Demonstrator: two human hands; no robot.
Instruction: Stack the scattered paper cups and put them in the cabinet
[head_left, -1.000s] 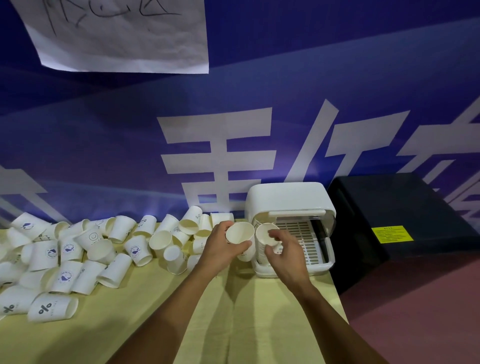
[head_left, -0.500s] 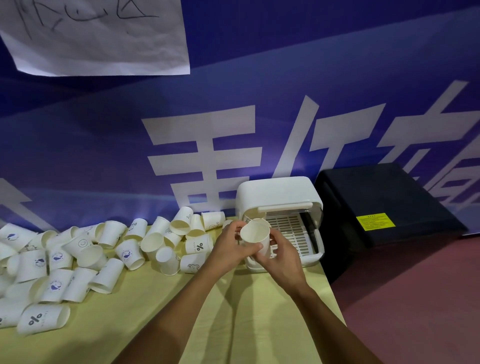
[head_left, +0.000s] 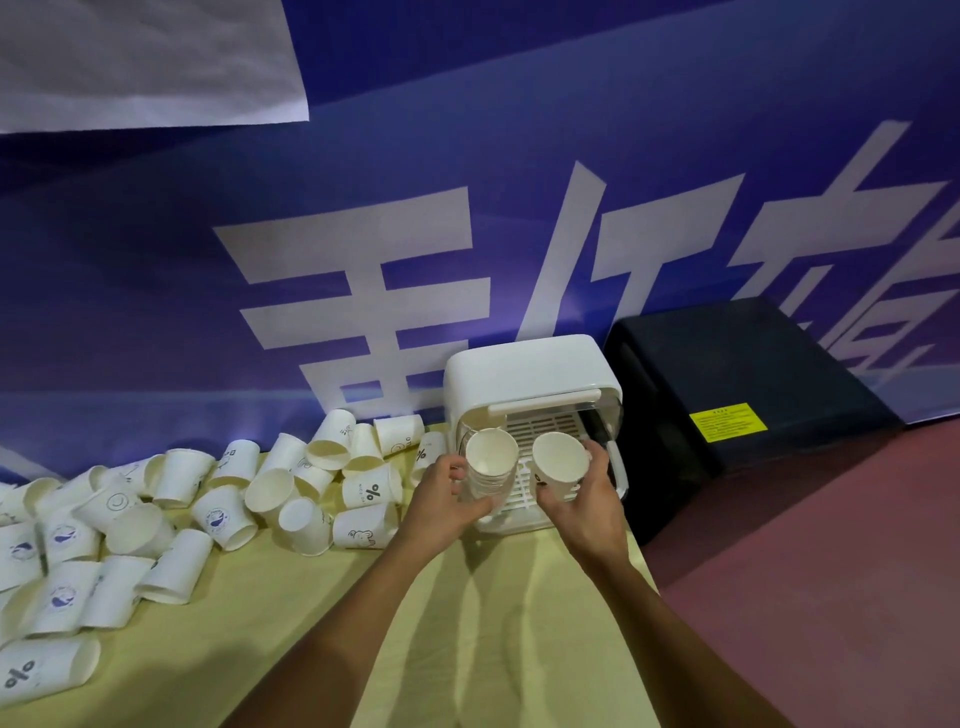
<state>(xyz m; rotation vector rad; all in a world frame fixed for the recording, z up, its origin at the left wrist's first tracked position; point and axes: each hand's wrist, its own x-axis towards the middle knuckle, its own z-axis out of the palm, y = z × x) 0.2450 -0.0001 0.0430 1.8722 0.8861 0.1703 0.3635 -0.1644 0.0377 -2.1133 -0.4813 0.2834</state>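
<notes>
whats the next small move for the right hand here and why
Probably drop the single cup in the right hand into the stack held by the left hand: both mouths face up, side by side, in front of the open cabinet.

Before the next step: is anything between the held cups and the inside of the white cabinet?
Nothing visible. The white plastic cabinet stands open at the front, and both the stack of white paper cups and the single white paper cup face its slatted tray directly.

Cabinet mouth blocked by both hands' cups; loose cups crowd desk left; near desk strip free.
</notes>
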